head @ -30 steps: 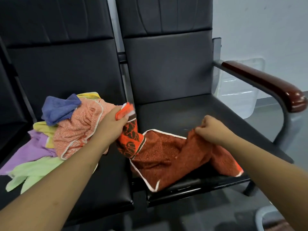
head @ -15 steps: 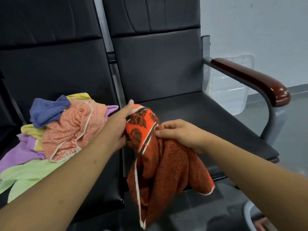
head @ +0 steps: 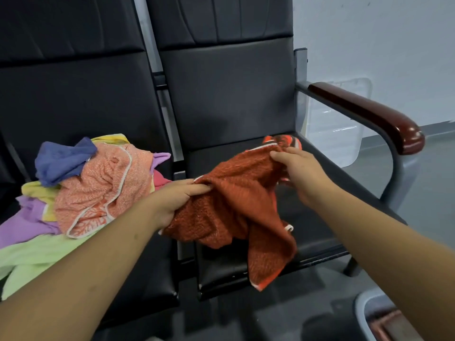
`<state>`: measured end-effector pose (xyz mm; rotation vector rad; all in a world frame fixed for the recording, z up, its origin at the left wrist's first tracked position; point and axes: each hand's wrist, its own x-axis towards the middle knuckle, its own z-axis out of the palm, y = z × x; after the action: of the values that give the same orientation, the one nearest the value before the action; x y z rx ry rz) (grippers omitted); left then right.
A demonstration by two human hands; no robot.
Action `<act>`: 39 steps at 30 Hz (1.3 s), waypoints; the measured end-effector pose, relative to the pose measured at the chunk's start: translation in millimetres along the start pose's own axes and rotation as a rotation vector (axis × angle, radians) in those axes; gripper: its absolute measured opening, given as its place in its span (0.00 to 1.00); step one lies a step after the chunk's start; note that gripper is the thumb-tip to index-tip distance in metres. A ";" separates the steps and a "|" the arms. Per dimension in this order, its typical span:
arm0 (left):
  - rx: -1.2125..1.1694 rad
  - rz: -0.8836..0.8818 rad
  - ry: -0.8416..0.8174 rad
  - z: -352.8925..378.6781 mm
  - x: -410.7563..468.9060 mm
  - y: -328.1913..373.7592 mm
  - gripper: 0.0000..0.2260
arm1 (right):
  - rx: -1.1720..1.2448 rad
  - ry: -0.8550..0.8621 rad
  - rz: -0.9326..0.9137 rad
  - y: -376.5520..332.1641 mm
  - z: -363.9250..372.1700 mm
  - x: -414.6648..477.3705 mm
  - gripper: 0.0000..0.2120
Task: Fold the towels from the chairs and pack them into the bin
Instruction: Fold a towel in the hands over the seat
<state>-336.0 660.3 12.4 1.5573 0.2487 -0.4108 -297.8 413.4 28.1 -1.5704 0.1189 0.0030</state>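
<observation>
Towel [head: 236, 205], red one, is held bunched over the right seat [head: 221, 156], gripped at the near edge by the left hand [head: 177, 200], pinched at the far corner by the right hand [head: 295, 168].

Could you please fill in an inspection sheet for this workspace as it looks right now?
Surface: two black chair seats, side by side.
Job's things: orange towel bunched over the right seat; towel pile on the left seat; grey bin at the lower right edge.
Clutter: nothing seen.
Grippers: left hand and right hand both grip the orange towel.
Cables: nothing seen.
Surroundings: wooden armrest, clear plastic panel behind it, pale wall.
</observation>
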 end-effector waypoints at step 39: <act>0.365 -0.276 0.076 -8.9 16.7 -51.1 0.07 | 0.066 -0.354 0.484 57.2 -20.6 17.1 0.13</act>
<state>-340.7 669.2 -41.1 1.9064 0.4709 -0.6406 -286.7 391.7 -30.2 -1.4195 0.2151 0.6465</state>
